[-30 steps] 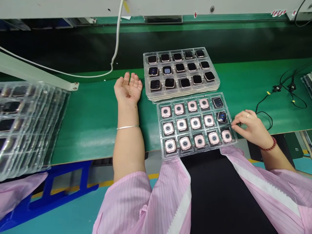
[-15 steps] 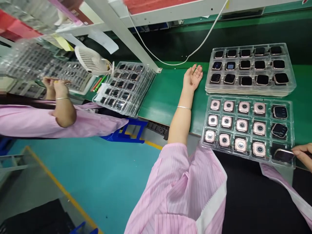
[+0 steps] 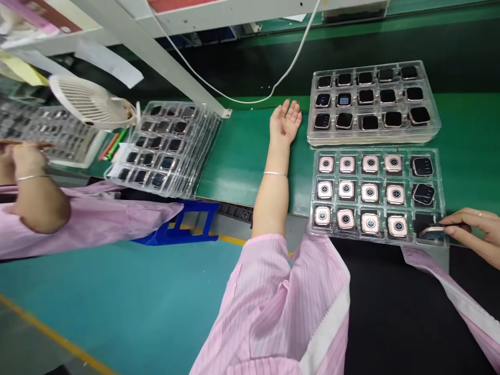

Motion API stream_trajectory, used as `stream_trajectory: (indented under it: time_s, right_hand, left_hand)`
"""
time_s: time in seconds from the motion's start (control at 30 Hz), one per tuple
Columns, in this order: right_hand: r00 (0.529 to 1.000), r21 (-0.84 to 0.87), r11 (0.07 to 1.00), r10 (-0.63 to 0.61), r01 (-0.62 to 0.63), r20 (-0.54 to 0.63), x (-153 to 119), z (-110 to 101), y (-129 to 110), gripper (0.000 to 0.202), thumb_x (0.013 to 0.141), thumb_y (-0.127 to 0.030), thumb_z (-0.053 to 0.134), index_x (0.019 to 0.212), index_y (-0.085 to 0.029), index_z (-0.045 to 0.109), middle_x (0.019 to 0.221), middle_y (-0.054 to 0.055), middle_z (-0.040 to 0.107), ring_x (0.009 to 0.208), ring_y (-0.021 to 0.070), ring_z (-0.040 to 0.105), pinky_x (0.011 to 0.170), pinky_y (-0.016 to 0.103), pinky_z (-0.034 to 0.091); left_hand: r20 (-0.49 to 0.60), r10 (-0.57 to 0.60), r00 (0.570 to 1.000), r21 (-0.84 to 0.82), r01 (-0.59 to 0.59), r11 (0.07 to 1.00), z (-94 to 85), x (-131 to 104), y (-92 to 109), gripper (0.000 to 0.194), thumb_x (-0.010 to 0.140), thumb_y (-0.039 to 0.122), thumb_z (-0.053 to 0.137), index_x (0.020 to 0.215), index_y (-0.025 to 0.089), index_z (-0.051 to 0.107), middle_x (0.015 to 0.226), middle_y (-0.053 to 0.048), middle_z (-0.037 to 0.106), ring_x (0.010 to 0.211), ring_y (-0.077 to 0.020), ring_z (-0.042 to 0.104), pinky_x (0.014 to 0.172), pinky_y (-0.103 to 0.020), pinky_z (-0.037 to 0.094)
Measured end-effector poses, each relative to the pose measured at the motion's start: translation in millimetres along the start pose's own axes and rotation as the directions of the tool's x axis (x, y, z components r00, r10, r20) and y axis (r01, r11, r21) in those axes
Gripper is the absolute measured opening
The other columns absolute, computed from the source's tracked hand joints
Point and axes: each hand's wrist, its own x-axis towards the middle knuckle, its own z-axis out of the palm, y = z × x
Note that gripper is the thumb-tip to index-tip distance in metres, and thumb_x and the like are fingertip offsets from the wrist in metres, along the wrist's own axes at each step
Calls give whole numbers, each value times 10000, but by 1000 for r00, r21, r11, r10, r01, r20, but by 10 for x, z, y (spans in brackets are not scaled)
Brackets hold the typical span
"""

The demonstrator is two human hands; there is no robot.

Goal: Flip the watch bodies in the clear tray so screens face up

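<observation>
My left hand (image 3: pixel 286 123) rests palm up on the green bench, fingers loosely spread, holding nothing. Between the thumb and fingers of my right hand (image 3: pixel 477 232) is the edge of a smartwatch (image 3: pixel 433 230). That watch is tilted nearly edge-on over the front right compartment of a clear plastic tray (image 3: pixel 406 179). Pink watch cases lie back side up in the tray's other columns. In its right column, two watches (image 3: pixel 422 166) show dark screens. Behind it stands a stack of clear trays (image 3: pixel 375 139) with watches, screens up, close to my left hand's right.
Another stack of watch trays (image 3: pixel 187 174) stands left on the bench, beside a white fan (image 3: pixel 88 101). A co-worker's arm (image 3: pixel 41 205) is at far left. A white cable (image 3: pixel 250 100) hangs from the shelf frame (image 3: pixel 164 54). A blue stool (image 3: pixel 183 226) stands below.
The view has swung, so the scene sits further left. My right hand has come further into view, and the watch in it has tipped more edge-on. My left hand keeps its pose.
</observation>
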Motion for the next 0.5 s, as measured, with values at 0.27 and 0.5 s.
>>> stream_trajectory:
  time_s: [0.27,0.5]
  right_hand:
    - [967,-60,981,-192,184,-167,136,185,-620,106,960,-307,562,913,-257,643,895,65,713,888,259,672,910,450,458]
    - [971,34,970,-239,240,-20,167,212,-748,165,975,-366,525,861,-300,623,855,17,689,817,236,677,958,480,451]
  left_hand:
    - [-82,1,997,0,-1,1000,94,-136,15,275,993,340,380,975,207,620,1226,-87,675,1317,-202,577,1001,-307,526]
    - [15,11,1000,-65,-10,998,113,-245,99,397,1006,381,279,930,230,638,1300,-80,670,1420,-178,465,1083,-317,469]
